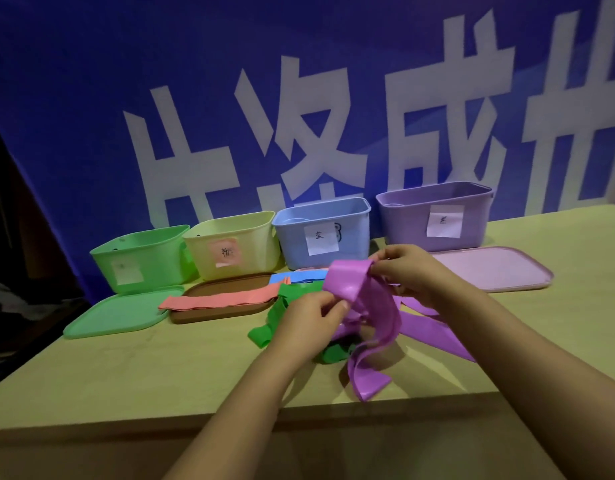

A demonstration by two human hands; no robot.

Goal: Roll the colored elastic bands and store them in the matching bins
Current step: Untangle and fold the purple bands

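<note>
Fig.: head view, both hands at work over the desk (559, 278). I saw the purple band (365, 306) held up at centre frame, its loose tails draped down toward 5 o'clock and trailing across the desk toward 4 o'clock. My left hand (311, 318) had fingers curled, pinching the band's lower fold; my right hand (408, 271) pinched the band's upper edge w/ thumb and fingers, at approx. 1 o'clock from the left hand. Under the hands lay the green band (282, 303), crumpled, partly hidden by the left hand and wrist. The pink band (223, 299) lay flat at 9 o'clock from the hands, across the brown lid (209, 315). A blue band (299, 277) showed just behind the green one, mostly covered.

Four bins stood in a row at 12 o'clock, against a blue banner (91, 98) w/ large white characters: green bin (139, 258), yellow bin (233, 244), blue bin (321, 230), purple bin (434, 213), each w/ a paper label. Green lid (119, 315) lay flat in front of the green bin; purple lid (496, 268) lay flat in front of the purple bin, at 3 o'clock from the right hand. Label text too blurred to read fully.
</note>
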